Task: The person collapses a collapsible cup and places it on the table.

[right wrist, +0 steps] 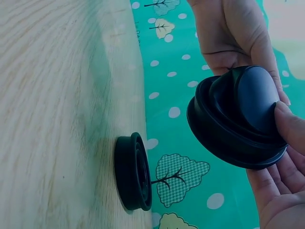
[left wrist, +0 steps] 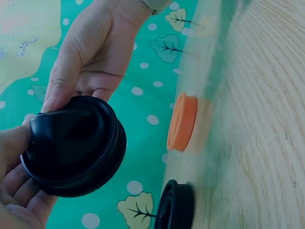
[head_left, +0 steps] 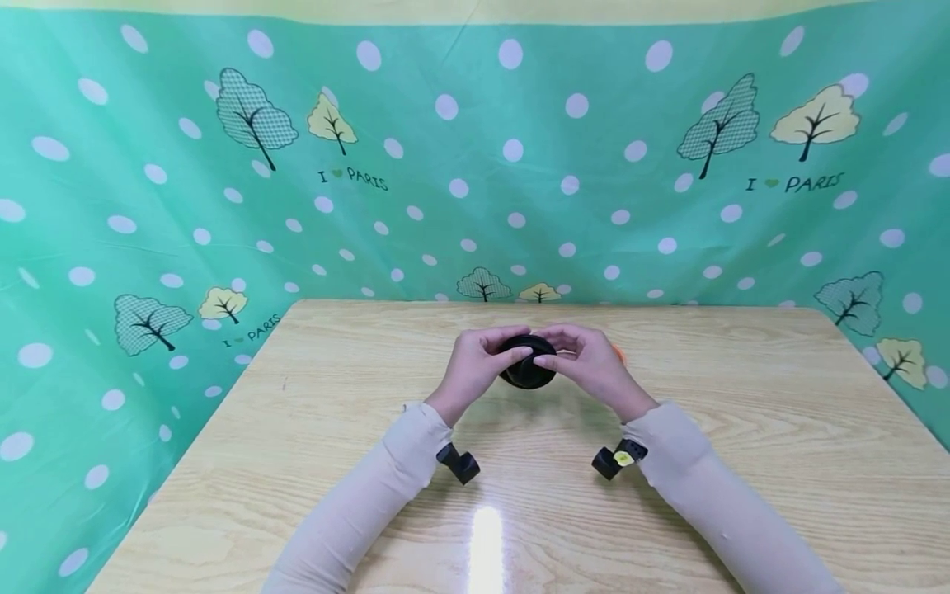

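Note:
A glossy black round lid-like piece, with a raised rim and a folded-looking middle, is held up off the table between both hands. My left hand pinches its left side, thumb on the near face and fingers behind. On the opposite side my right hand grips the edge the same way. Both thumbs meet near the middle of the piece. A second black ringed disc rests on the table beyond, hidden from the head view. An orange ringed disc also lies there, mostly covered by my right hand in the head view.
The wood-grain table extends on all sides of the hands. A green dotted curtain hangs behind its far edge and along the left. Black wrist cameras hang beneath both wrists, above the tabletop.

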Available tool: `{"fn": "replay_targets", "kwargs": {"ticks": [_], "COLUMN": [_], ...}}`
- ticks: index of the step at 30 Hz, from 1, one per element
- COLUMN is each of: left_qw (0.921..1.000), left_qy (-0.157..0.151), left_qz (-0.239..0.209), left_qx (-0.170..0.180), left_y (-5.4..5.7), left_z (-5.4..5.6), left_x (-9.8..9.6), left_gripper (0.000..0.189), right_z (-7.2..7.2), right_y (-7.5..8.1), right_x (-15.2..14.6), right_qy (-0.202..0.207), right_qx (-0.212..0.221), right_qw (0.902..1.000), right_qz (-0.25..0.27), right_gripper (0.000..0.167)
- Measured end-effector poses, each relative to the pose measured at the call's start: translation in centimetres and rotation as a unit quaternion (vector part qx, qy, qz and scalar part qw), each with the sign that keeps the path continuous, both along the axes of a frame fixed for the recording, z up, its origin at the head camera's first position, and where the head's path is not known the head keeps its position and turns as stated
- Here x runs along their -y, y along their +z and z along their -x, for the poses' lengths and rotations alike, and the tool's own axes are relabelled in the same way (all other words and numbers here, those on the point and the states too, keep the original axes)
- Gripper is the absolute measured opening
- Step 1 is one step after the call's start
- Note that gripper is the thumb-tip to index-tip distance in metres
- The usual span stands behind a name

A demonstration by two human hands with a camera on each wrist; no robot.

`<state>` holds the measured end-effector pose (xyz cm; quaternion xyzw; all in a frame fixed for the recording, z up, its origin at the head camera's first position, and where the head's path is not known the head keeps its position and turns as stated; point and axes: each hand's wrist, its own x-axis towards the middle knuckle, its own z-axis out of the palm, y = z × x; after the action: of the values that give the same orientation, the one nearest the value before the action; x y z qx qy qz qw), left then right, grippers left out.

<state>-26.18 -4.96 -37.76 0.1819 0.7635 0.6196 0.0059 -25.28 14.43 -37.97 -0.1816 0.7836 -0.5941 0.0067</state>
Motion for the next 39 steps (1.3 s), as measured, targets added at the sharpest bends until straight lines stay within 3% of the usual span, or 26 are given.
{"fn": "replay_targets", "kwargs": {"ticks": [5, 11, 19, 23, 26, 33, 39], "left_qw": [0.9997, 0.9992, 0.9953, 0.9951, 0.9954, 0.9933, 0.9925], "left_qy": [-0.021, -0.024, -0.048, -0.038, -0.024, 0.008, 0.009], "left_qz": [-0.014, -0.032, -0.083, -0.090, -0.092, -0.099, -0.108], "left_qx": [-0.006, 0.000, 0.011, 0.015, 0.001, -0.060, -0.057], "left_y": [0.4, 0.7, 0.6, 1.5, 1.5, 0.6, 0.3], "left_z": [-0.1, -0.1, -0.1, -0.7, -0.8, -0.3, -0.2], "left_x": [0.3, 0.5, 0.1, -0.1, -0.3, -0.5, -0.4], "left_gripper": [0.036, 0.042, 0.045, 0.044, 0.042, 0.032, 0.032], "right_z": [0.0, 0.1, 0.3, 0.1, 0.0, -0.2, -0.2], "right_y": [0.1, 0.1, -0.1, 0.0, 0.0, 0.2, 0.3], "right_x": [0.1, -0.1, 0.0, 0.1, 0.2, 0.4, 0.3], "right_qy": [-0.002, -0.026, -0.053, -0.050, -0.049, -0.051, -0.030], "right_qx": [-0.019, -0.053, -0.052, -0.053, -0.052, -0.061, -0.035], "right_qw": [0.9992, 0.9928, 0.9858, 0.9845, 0.9839, 0.9826, 0.9863], "right_qz": [0.036, 0.105, 0.150, 0.160, 0.164, 0.168, 0.158], "right_gripper": [0.034, 0.032, 0.032, 0.033, 0.034, 0.032, 0.032]}}
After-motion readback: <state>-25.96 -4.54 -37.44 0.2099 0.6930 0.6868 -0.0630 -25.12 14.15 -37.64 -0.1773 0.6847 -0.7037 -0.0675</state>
